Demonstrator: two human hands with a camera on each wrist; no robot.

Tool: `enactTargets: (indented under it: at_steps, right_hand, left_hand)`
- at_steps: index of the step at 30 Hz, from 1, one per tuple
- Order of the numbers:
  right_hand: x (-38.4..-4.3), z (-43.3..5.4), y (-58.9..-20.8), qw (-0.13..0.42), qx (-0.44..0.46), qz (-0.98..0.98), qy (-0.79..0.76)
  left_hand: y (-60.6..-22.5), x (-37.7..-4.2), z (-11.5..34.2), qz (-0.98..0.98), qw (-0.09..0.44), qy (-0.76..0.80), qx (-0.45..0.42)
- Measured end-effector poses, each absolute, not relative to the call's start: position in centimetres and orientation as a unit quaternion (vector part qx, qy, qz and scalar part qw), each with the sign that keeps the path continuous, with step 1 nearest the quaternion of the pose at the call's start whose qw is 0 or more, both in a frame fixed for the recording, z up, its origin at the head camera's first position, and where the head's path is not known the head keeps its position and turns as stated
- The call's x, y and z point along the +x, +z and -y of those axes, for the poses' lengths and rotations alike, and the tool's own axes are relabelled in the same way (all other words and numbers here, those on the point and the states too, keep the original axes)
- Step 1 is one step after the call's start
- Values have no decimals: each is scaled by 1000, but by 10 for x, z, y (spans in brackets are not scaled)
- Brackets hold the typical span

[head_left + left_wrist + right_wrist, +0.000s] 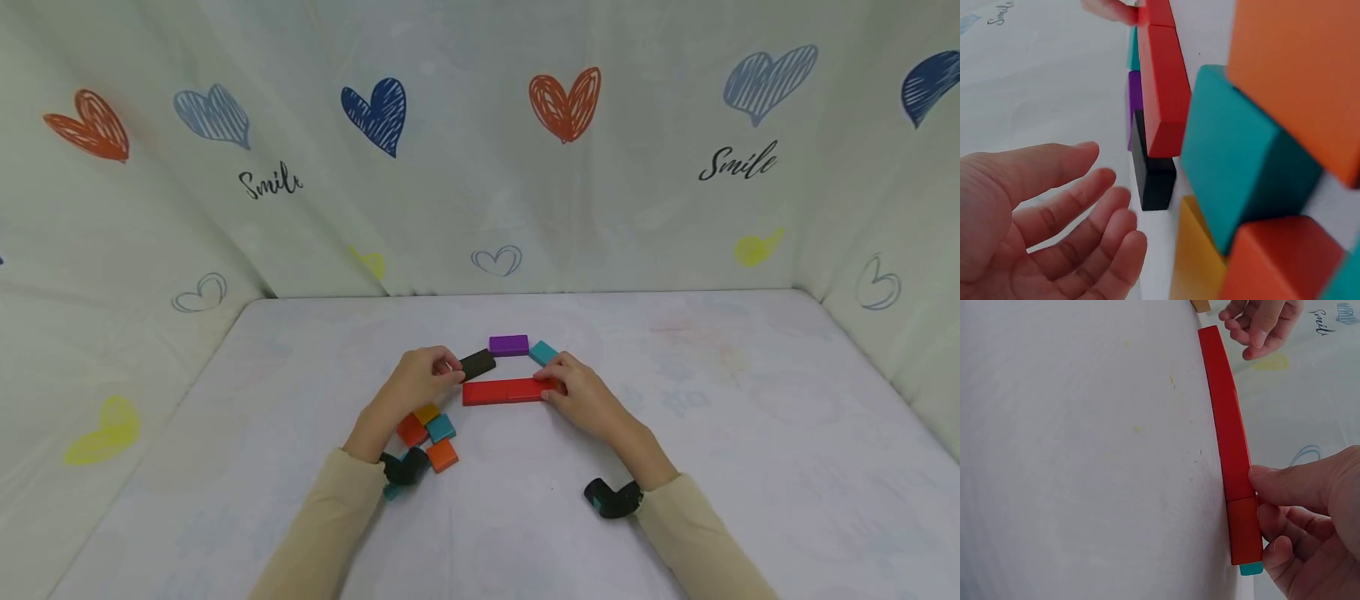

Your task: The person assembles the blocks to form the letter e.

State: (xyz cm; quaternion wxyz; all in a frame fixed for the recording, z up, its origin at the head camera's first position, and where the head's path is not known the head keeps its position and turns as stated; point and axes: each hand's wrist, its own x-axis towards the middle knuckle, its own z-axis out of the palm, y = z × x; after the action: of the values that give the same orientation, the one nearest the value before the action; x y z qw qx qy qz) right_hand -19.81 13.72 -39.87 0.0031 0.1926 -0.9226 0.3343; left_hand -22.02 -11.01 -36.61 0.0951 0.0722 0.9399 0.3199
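Observation:
Two red blocks lie end to end in a row. My right hand holds the right-hand red block, thumb at its edge and fingers curled behind in the right wrist view. Beside the black block is my left hand, its fingers loosely bent; in the left wrist view that hand is apart from the block. The black block slants behind the row's left end. A purple block lies at the back, and a teal block slants near the right fingers.
Below my left hand is a cluster of small blocks: a yellow one, a red-orange one, a teal one and an orange one. The left wrist partly hides more teal. A white-covered table meets a curtain behind.

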Motion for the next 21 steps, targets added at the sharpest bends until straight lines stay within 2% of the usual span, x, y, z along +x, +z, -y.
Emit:
enactTargets:
  at_steps: [4, 12, 21]
  right_hand:
    - [-198, -136, -399, 1, 189, 922, 337]
    - [-198, -137, -402, 7, 181, 922, 343]
    - [-198, -136, -402, 7, 182, 921, 344]
  left_hand:
    - [-363, -231, 101, -951, 102, 284, 72]
    - [-362, -247, 85, -961, 152, 218, 73]
    - [-361, -253, 91, -967, 143, 196, 73]
